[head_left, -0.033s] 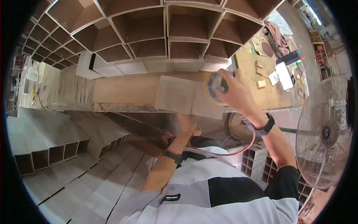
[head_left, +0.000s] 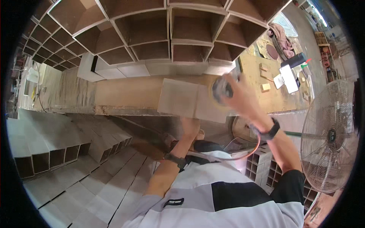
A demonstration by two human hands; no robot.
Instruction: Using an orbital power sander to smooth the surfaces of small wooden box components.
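Note:
A pale grey wooden box lies on the workbench, its near edge jutting past the bench front. My right hand is wrapped over a round air sander, which rests on the right end of the box. That hand and the tool are smeared by motion. An orange-red hose curves below my right wrist. At the box's near edge, my left hand grips it from below; its fingertips are hidden behind the box.
Stacked open compartments rise behind the bench. To the right are small wooden blocks, a phone on a stand and a large fan. Several grey boxes are stacked at the lower left.
My right hand and the sander have shifted very slightly over the box and are now more blurred. The left hand and the box stay nearly in place.

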